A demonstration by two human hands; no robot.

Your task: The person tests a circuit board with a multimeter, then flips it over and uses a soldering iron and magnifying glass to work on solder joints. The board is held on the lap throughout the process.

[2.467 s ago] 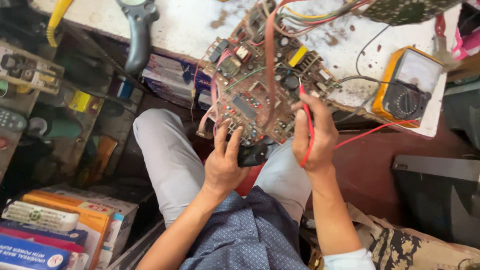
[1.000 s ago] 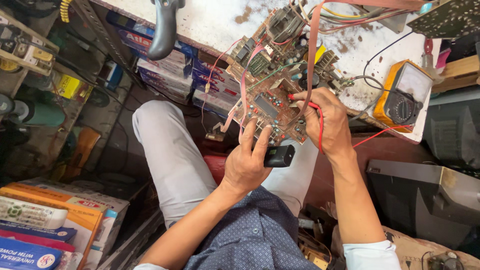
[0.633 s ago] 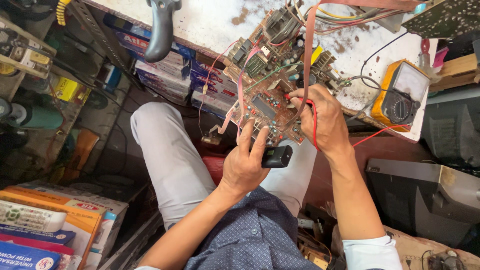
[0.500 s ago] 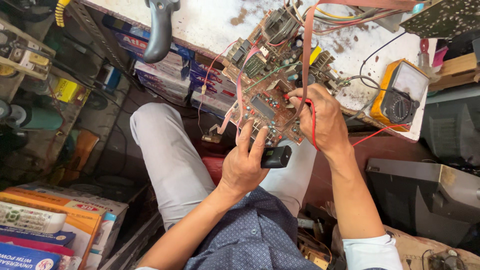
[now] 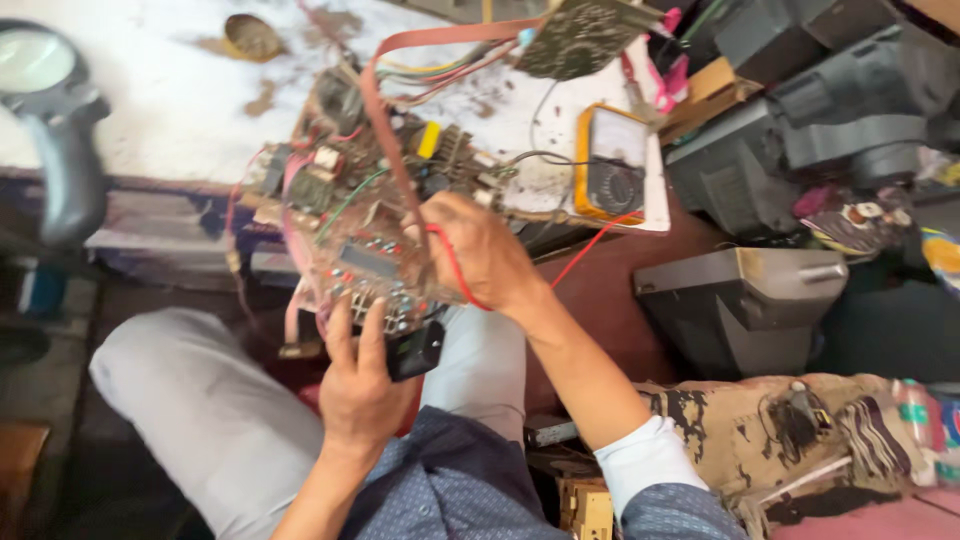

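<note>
A brown circuit board (image 5: 362, 215) crowded with components and coloured wires leans from the white bench edge down toward my lap. My left hand (image 5: 357, 385) props it from below, fingers spread against its lower edge, with a small black part (image 5: 413, 350) under the thumb. My right hand (image 5: 482, 252) is closed on a red probe lead (image 5: 455, 270) and presses it onto the board's right side. The red lead (image 5: 590, 245) runs back to a yellow multimeter (image 5: 611, 177) on the bench. A wide reddish ribbon cable (image 5: 385, 130) arcs up to a second board (image 5: 580, 35).
A magnifier lamp on a dark arm (image 5: 60, 140) stands at the left over the stained white bench (image 5: 150, 110). Grey appliance casings (image 5: 745, 300) and dark equipment (image 5: 830, 110) crowd the right. A patterned cloth with small parts (image 5: 800, 430) lies at lower right. My grey-trousered knee (image 5: 190, 410) fills the lower left.
The view has swung right, bringing the grey casings and cloth into sight. Both hands stay on the board; the right hand still presses the red probe to it.
</note>
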